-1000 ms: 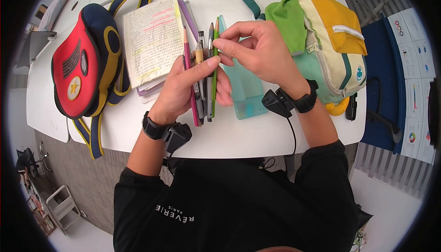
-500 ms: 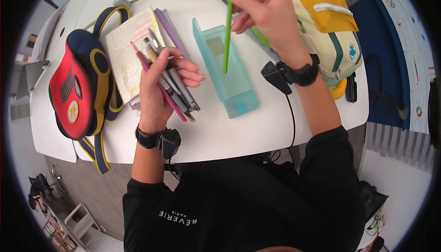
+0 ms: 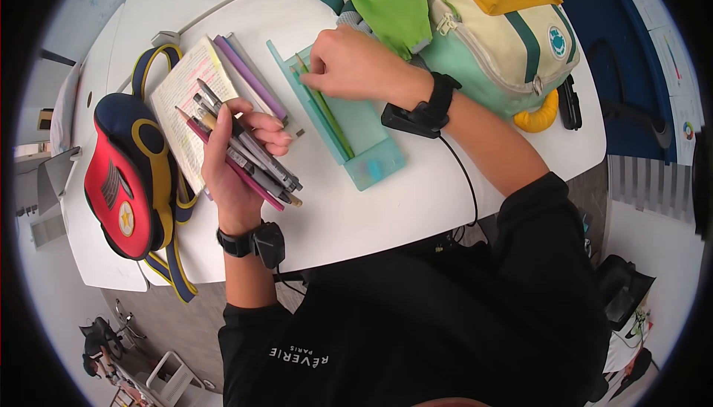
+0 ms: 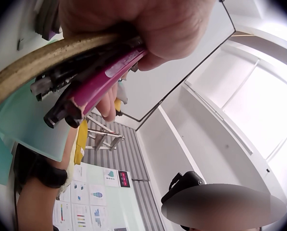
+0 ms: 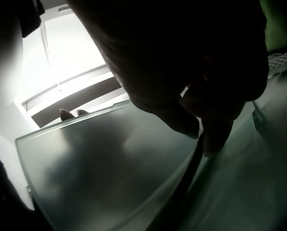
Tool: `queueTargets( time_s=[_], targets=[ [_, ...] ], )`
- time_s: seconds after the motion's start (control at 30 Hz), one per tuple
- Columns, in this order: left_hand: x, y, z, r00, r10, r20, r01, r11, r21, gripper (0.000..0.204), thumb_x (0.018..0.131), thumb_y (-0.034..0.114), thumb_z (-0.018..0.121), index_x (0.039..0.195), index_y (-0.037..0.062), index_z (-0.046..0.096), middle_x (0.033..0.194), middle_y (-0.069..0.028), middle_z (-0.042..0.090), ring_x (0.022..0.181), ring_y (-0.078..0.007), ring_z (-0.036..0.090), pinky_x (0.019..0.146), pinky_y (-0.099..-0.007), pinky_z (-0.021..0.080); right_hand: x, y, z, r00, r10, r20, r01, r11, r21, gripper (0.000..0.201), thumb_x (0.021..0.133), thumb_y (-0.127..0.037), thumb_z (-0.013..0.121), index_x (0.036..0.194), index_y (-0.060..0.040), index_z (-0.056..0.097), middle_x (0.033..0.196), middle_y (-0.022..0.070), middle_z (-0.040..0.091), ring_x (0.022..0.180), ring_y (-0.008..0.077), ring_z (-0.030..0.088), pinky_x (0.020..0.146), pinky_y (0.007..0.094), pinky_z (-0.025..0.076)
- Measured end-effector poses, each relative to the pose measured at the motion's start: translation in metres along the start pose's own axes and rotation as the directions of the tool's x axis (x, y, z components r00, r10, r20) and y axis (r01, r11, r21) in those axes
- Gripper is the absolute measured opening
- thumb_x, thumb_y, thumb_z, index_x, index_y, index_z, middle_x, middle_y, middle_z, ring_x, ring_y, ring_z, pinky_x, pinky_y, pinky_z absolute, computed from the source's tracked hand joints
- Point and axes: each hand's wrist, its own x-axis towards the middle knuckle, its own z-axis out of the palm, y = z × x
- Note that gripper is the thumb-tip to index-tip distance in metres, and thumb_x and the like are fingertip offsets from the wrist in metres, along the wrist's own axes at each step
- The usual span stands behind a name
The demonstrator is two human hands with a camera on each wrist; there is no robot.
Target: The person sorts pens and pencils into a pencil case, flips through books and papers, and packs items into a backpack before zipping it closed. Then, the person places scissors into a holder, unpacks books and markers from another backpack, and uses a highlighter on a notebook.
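Note:
In the head view my left hand [image 3: 236,158] grips a bundle of several pens and pencils [image 3: 256,160], with a magenta pencil [image 4: 97,86] at its near side in the left wrist view. The teal translucent pencil case [image 3: 380,160] lies with its lid raised on the left. My right hand [image 3: 356,65] is over the case's far part, pinching a green pencil [image 3: 330,119] that slants down inside beside the lid. The right wrist view is dark, with the right hand's fingertips [image 5: 208,139] on the pencil [image 5: 182,185] along the lid's inner side.
An open book [image 3: 186,88] on a stack of notebooks lies left of the case, with a red and navy bag [image 3: 126,191] beyond. A small grey piece [image 3: 300,133] lies between left hand and case. The green, cream and yellow backpack [image 3: 475,58] stands at the right.
My right hand has drawn the green pencil out of the left hand's bundle and carried it into the case. The left hand keeps the other pens, now tilted and farther left.

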Motion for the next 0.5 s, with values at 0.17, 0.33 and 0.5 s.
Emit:
queueTargets(
  time_s=[0.17, 0.33, 0.5],
  targets=[
    [0.001, 0.001, 0.001, 1.000, -0.009, 0.006, 0.009, 1.000, -0.007, 0.034, 0.106, 0.030, 0.038, 0.113, -0.0003, 0.052, 0.087, -0.0217, 0.067, 0.073, -0.0284, 0.072, 0.063, -0.0310, 0.060, -0.001, 0.002, -0.005, 0.991, -0.112, 0.068, 0.119, 0.987, -0.107, 0.021, 0.080, -0.015, 0.065, 0.072, 0.0042, 0.069, 0.064, 0.0197, 0.065, 0.061, 0.0332, 0.064, 0.061, 0.0402, 0.051],
    [0.001, 0.000, -0.002, 0.999, -0.042, 0.011, 0.042, 0.999, -0.018, 0.035, 0.106, 0.030, 0.038, 0.112, -0.0012, 0.052, 0.088, -0.0223, 0.067, 0.074, -0.0289, 0.072, 0.064, -0.0331, 0.061, 0.000, 0.002, -0.014, 0.996, -0.067, 0.056, 0.076, 0.985, -0.156, 0.017, 0.080, -0.012, 0.062, 0.074, 0.0030, 0.070, 0.066, 0.0194, 0.065, 0.063, 0.0344, 0.064, 0.063, 0.0417, 0.051],
    [0.002, 0.000, -0.003, 0.998, -0.043, 0.039, 0.043, 0.999, -0.004, 0.036, 0.106, 0.031, 0.039, 0.112, -0.0020, 0.052, 0.090, -0.0225, 0.068, 0.075, -0.0297, 0.072, 0.066, -0.0340, 0.061, -0.004, 0.002, -0.009, 0.980, -0.055, 0.189, 0.097, 0.970, -0.223, 0.015, 0.079, -0.009, 0.061, 0.082, 0.0016, 0.071, 0.068, 0.0200, 0.065, 0.062, 0.0351, 0.063, 0.062, 0.0424, 0.050]
  ],
)
